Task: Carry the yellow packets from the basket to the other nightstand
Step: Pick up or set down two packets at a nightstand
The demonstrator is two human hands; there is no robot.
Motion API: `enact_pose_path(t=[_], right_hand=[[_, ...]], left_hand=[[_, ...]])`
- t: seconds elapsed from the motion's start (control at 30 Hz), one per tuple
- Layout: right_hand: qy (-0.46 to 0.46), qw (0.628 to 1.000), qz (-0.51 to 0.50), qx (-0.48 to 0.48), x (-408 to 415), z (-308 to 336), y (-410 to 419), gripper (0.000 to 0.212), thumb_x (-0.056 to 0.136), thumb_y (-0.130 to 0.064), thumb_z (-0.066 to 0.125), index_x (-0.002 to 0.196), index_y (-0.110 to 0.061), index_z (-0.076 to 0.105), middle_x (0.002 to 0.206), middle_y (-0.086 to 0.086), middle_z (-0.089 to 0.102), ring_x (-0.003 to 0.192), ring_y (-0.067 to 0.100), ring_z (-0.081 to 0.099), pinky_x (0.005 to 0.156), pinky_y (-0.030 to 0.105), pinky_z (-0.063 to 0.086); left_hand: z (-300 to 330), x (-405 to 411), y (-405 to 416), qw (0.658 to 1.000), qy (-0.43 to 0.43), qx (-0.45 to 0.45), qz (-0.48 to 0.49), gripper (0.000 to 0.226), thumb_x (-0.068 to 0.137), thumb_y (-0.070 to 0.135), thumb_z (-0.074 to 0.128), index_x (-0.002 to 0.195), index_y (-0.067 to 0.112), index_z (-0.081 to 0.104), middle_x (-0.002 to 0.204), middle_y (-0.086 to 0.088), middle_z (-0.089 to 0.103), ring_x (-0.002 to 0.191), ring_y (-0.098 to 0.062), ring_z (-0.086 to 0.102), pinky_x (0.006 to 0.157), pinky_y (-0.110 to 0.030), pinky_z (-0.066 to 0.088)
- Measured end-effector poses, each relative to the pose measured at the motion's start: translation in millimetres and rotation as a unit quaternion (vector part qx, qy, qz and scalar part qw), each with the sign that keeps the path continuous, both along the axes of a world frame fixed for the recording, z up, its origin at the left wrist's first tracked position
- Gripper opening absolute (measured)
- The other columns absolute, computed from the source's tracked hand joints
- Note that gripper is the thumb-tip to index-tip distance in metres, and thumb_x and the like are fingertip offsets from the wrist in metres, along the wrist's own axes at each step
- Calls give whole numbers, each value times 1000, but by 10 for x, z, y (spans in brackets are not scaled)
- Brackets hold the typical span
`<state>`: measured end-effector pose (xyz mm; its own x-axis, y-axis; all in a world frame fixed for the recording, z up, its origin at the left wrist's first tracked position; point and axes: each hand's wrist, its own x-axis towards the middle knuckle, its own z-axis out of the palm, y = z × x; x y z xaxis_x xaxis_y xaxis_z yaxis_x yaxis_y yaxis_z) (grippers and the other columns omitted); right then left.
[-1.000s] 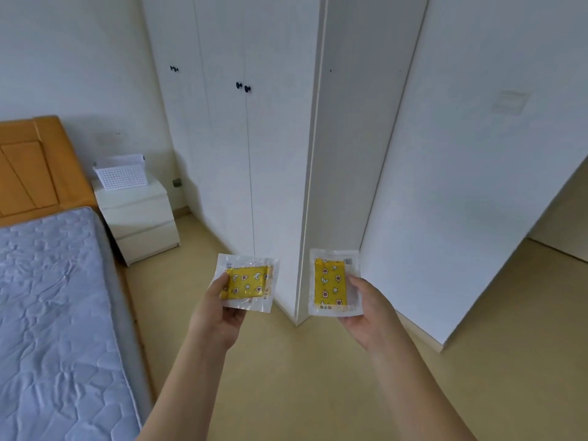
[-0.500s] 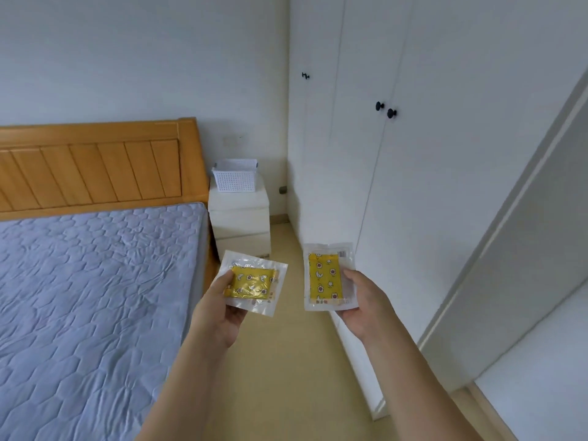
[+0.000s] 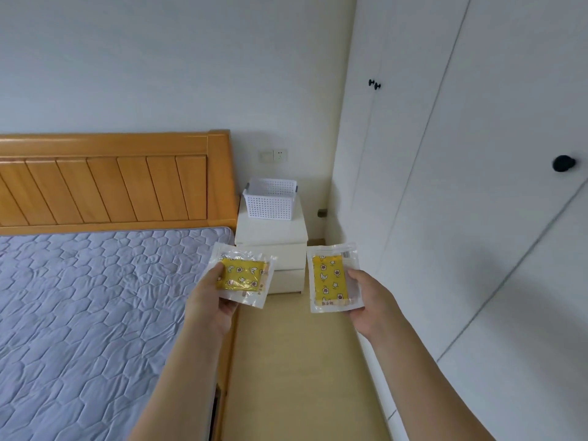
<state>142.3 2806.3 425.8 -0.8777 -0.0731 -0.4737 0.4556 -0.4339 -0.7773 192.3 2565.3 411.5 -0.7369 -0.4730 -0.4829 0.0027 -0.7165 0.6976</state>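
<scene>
My left hand (image 3: 212,300) pinches a yellow packet (image 3: 243,273) in a clear wrapper, held flat with its long side across. My right hand (image 3: 374,302) pinches a second yellow packet (image 3: 329,278), held upright. Both packets float at chest height over the floor strip beside the bed. Ahead stands a white nightstand (image 3: 272,237) with two drawers, and a white perforated basket (image 3: 270,202) sits on its top at the back. I cannot see inside the basket.
A bed with a grey-blue quilted mattress (image 3: 95,307) and an orange wooden headboard (image 3: 111,183) fills the left. White wardrobe doors (image 3: 461,186) with black knobs line the right. A narrow wooden floor strip (image 3: 296,361) runs between them to the nightstand.
The view has swung left from the wardrobe corner to face the headboard, and the nightstand with the basket is now nearer and centred. Both hands keep the same hold on the packets.
</scene>
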Motion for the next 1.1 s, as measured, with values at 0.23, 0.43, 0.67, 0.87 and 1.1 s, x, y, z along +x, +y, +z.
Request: enact_pose_path(t=[0.23, 0.43, 0.67, 0.87, 1.1], right_hand=[[-19, 1000, 8, 3, -1671, -160, -571, 12, 90, -10, 60, 100, -10, 68, 92, 11, 73, 84, 28, 67, 75, 41, 53], [-22, 999, 30, -11, -3356, -211, -1094, 8, 92, -10, 58, 93, -11, 66, 86, 10, 71, 79, 27, 66, 71, 38, 52], [-47, 997, 57, 3, -4978, -326, -1746, 13, 92, -16, 60, 103, -12, 67, 97, 12, 72, 90, 30, 67, 68, 38, 53], [-66, 994, 60, 61, -6236, -554, -2319, 12, 91, -16, 62, 101, -12, 68, 100, 12, 71, 98, 31, 66, 88, 46, 52], [-69, 973, 71, 209, -7597, -1079, -3106, 9, 94, -14, 57, 90, -7, 61, 89, 8, 62, 79, 24, 57, 75, 36, 48]], left_hand=[[-112, -1587, -465, 1000, -26, -15, -4, 31, 97, 13, 55, 127, 4, 56, 118, -14, 66, 95, -26, 66, 79, -39, 56], [-163, -3126, -932, 997, -62, -41, 6, 29, 96, 13, 55, 124, 4, 57, 110, -14, 68, 86, -25, 66, 67, -33, 58], [-76, -4630, -1590, 995, -74, -63, 35, 30, 96, 11, 58, 125, 3, 57, 106, -14, 68, 92, -27, 66, 81, -40, 55], [-199, -5940, -2305, 982, -123, -136, 40, 29, 93, 15, 63, 120, 7, 56, 96, -9, 67, 88, -24, 65, 79, -41, 54], [-532, -7776, -3016, 923, -177, -324, -107, 10, 94, 22, 62, 86, 17, 59, 84, -4, 64, 72, -17, 58, 65, -30, 47]])
